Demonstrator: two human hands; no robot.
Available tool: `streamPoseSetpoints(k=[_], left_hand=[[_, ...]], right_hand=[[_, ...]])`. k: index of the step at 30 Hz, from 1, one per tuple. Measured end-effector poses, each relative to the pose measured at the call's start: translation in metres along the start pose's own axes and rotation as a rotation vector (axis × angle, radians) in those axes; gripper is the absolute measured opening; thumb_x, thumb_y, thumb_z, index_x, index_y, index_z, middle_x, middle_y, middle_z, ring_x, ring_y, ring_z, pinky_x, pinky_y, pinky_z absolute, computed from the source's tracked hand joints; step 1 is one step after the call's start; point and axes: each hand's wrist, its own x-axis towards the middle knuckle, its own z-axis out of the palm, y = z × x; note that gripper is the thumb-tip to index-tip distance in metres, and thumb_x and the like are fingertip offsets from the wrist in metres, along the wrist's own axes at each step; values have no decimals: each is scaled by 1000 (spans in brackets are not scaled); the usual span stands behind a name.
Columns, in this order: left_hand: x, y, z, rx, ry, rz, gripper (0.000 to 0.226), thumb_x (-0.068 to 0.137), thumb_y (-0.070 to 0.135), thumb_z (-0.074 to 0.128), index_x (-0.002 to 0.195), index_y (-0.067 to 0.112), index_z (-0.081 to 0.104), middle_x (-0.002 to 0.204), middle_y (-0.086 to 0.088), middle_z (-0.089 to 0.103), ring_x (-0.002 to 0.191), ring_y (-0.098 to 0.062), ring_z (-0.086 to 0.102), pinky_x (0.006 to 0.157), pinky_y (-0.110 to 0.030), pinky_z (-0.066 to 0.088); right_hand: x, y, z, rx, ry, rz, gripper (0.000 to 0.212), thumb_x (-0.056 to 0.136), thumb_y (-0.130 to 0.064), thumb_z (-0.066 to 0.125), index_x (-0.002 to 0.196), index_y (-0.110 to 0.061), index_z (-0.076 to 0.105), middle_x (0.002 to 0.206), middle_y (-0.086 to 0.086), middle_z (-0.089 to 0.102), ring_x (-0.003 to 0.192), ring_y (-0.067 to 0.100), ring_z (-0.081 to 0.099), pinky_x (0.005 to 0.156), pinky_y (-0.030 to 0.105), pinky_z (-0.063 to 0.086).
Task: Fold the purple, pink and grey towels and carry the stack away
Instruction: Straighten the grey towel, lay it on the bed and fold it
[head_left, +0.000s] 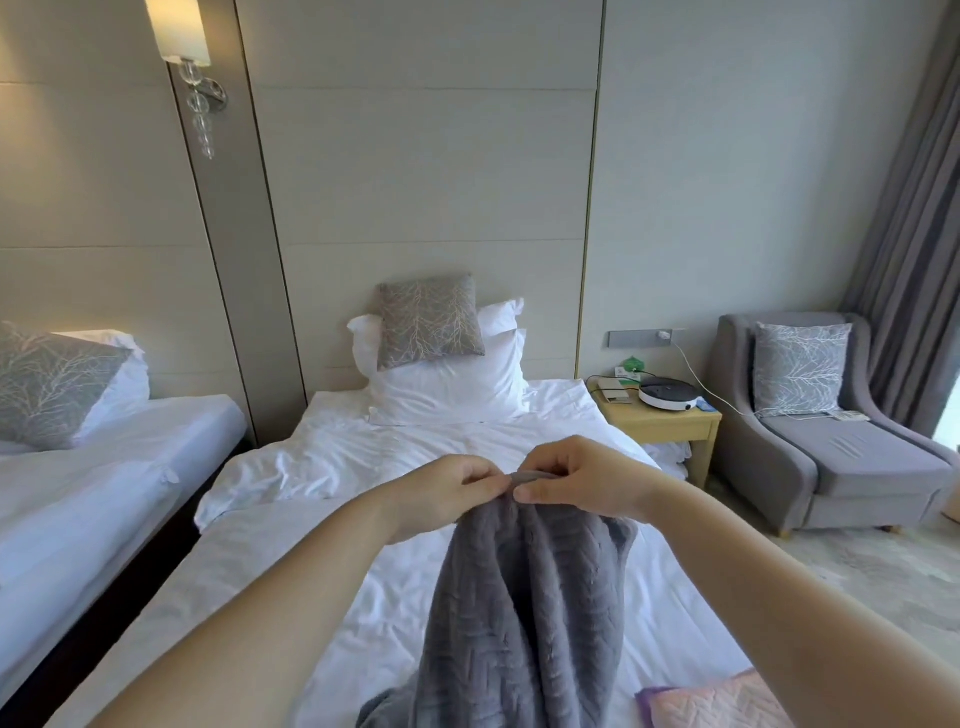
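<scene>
A grey towel (524, 597) hangs bunched in the air above the white bed (291, 545), its lower end trailing to the frame's bottom edge. My left hand (441, 493) and my right hand (576, 478) pinch its top edge side by side, fingertips almost touching. At the bottom right a folded pink towel (722, 701) lies on the bed on top of a purple towel (647, 701), of which only a strip of edge shows.
White pillows and a grey patterned cushion (428, 322) sit at the bed's head. A second bed (104, 467) stands to the left across a narrow gap. A wooden nightstand (660, 421) with small devices and a grey armchair (831, 447) are on the right.
</scene>
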Motion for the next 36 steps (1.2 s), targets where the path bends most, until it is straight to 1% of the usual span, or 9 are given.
streamPoseSetpoints(k=[2, 5, 8, 12, 18, 23, 26, 31, 36], left_hand=[[3, 1, -2, 5, 43, 20, 30, 97, 38, 49, 73, 31, 66, 72, 15, 59, 69, -2, 52, 69, -20, 41], [4, 0, -14, -2, 135, 35, 27, 97, 36, 48, 88, 16, 65, 86, -2, 55, 83, -15, 50, 81, -32, 39], [0, 0, -26, -45, 214, 52, 16, 97, 33, 51, 97, 26, 66, 93, 11, 62, 88, -4, 56, 85, -22, 38], [-6, 2, -19, 12, 103, 98, 24, 87, 43, 63, 108, 43, 52, 92, 8, 60, 82, 3, 57, 76, -12, 42], [-12, -1, -10, -45, 171, 171, 12, 91, 31, 63, 99, 37, 57, 91, 12, 64, 79, 0, 58, 72, -8, 43], [-18, -3, -17, -66, 175, 173, 30, 96, 8, 51, 110, 32, 63, 113, 13, 66, 105, 2, 60, 85, -5, 40], [-17, -3, -17, -79, 165, 121, 29, 90, 4, 58, 102, 29, 65, 108, 13, 68, 103, 1, 62, 87, -10, 45], [-10, -4, -3, -132, 169, 91, 12, 83, 31, 72, 91, 28, 64, 90, 6, 69, 85, -5, 65, 77, -10, 47], [-10, -4, -13, -258, 247, 145, 17, 84, 15, 71, 75, 18, 57, 72, 7, 57, 70, -5, 54, 69, -13, 42]], right_hand=[[-3, 4, -6, -33, 9, 28, 9, 77, -42, 72, 81, -34, 69, 61, -18, 55, 56, -2, 47, 53, 7, 34], [-11, 18, -13, -66, 30, 98, 30, 73, -48, 72, 75, -20, 60, 63, -8, 45, 58, 7, 42, 56, 20, 32], [-21, 32, -10, -8, 70, 131, 34, 78, -38, 72, 64, -16, 50, 63, -4, 38, 59, 10, 37, 59, 26, 28], [-16, 27, -7, 172, 274, 55, 12, 76, -15, 77, 75, -9, 67, 68, -2, 53, 66, 9, 48, 67, 24, 37], [-9, 11, -10, 96, 351, -9, 17, 68, -15, 83, 71, -14, 67, 64, -9, 57, 56, 0, 48, 52, 9, 37], [-7, 15, -5, 85, 347, -31, 20, 68, -21, 84, 71, -17, 64, 64, -11, 54, 56, 1, 45, 53, 12, 35], [-3, 12, -4, 127, 363, -55, 19, 68, -22, 84, 68, -25, 65, 59, -21, 56, 57, -4, 48, 55, 9, 37], [7, 2, 0, 120, 343, -86, 21, 69, -18, 84, 68, -26, 64, 61, -20, 58, 58, -4, 50, 56, 9, 40], [2, 6, -2, 154, 270, -43, 18, 70, -22, 83, 73, -23, 66, 70, -7, 57, 62, 1, 50, 62, 13, 39]])
